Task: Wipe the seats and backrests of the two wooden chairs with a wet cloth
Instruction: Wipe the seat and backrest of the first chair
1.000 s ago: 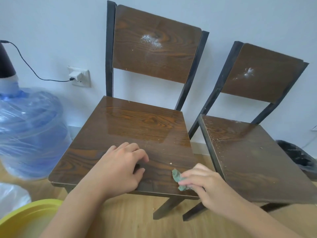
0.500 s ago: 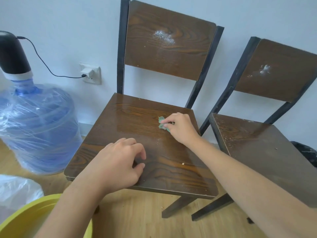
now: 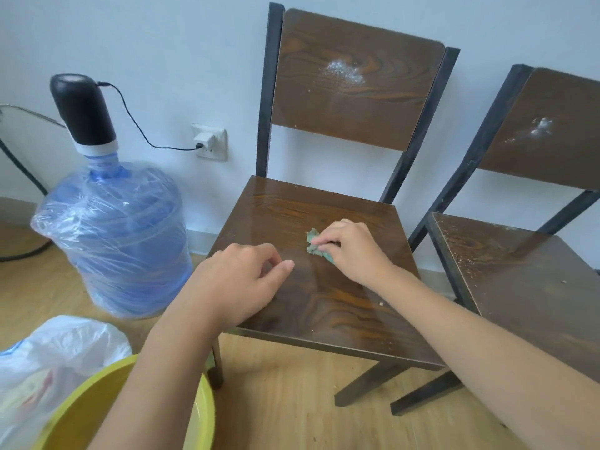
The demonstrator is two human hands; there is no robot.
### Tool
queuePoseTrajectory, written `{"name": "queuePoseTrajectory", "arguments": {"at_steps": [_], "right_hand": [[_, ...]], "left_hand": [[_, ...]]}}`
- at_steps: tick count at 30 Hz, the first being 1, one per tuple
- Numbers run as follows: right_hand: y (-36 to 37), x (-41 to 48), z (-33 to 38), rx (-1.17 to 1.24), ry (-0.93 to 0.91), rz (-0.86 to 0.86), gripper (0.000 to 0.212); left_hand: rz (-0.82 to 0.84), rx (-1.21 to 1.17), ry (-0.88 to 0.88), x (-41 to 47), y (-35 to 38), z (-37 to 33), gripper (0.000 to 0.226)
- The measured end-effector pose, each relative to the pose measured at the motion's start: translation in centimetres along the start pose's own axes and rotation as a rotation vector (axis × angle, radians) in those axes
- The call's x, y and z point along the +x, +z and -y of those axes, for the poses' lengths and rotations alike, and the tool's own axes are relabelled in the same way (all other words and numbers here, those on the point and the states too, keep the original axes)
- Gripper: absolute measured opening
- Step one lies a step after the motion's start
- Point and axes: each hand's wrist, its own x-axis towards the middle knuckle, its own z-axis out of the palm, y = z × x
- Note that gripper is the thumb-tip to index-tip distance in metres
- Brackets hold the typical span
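Two dark wooden chairs with black frames stand against the wall. The left chair's seat [image 3: 324, 306] looks wet and glossy. Its backrest [image 3: 354, 82] carries a white powdery patch. My right hand [image 3: 354, 251] presses a small green cloth [image 3: 316, 245] onto the middle of that seat. My left hand [image 3: 240, 284] rests on the seat's front left part, fingers curled, holding nothing. The right chair's seat [image 3: 526, 280] is speckled with crumbs, and its backrest [image 3: 545, 131] also has a white smear.
A blue water jug [image 3: 113, 241] wrapped in plastic, with a black pump and cable to a wall socket [image 3: 209, 141], stands left of the chairs. A yellow basin [image 3: 201, 414] and a white plastic bag [image 3: 55, 355] sit on the wooden floor at bottom left.
My right hand carried the cloth from the seat's front right corner up to its middle, then slightly toward me. My left hand stayed on the seat. The view shifted left.
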Motion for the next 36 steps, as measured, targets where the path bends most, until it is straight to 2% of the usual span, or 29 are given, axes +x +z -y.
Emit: {"name": "queuePoseTrajectory", "arguments": {"at_steps": [5,8,10,12,14,17,19,24,27,29,32,34,36], "right_hand": [[1.3,-8.2,3.8,0.105,-0.249,0.096,0.027],[0.7,-12.4,5.7,0.203,-0.367,0.229,0.025],[-1.5,-11.8,4.6,0.22,-0.398,0.186,0.023],[-4.5,-8.7,1.6,0.193,-0.24,-0.011,0.023],[-7.0,-5.3,-2.4,0.099,-0.038,-0.127,0.023],[-6.9,-4.9,-6.7,0.038,0.118,-0.057,0.02],[-5.7,-7.4,-6.9,0.037,0.124,-0.004,0.02],[-4.6,-13.8,-3.9,0.099,-0.063,0.048,0.026],[-5.3,-17.2,-2.2,0.171,-0.141,0.16,0.025],[-6.8,-17.1,-2.7,0.197,-0.093,0.139,0.025],[-8.2,-13.1,-5.8,0.137,0.134,-0.07,0.023],[-7.5,-11.4,-7.4,0.051,0.216,-0.095,0.021],[-6.3,-12.3,-7.3,0.038,0.222,-0.076,0.023]], "left_hand": [[-0.003,0.018,0.009,-0.2,-0.2,-0.4,0.044],[0.011,0.016,0.014,-0.4,-0.3,-0.3,0.046],[0.008,0.027,0.028,-0.7,-0.2,-0.2,0.051],[0.008,0.041,0.034,-0.9,-0.1,-0.2,0.052],[0.016,0.033,0.034,-1.1,-0.1,-0.3,0.046],[0.036,0.019,0.066,-1.3,0.1,-0.9,0.042],[0.04,0.032,0.08,-1.3,0.3,-1.1,0.042],[0.042,0.051,0.09,-0.8,0.8,-1.7,0.042],[0.056,0.061,0.1,-0.7,0.9,-2.1,0.041],[0.068,0.06,0.108,-0.7,1.0,-2.2,0.041],[0.09,0.042,0.101,-0.8,1.2,-2.0,0.042],[0.097,0.057,0.091,-0.9,1.2,-2.0,0.042],[0.099,0.078,0.081,-1.0,0.9,-2.2,0.041]]}}
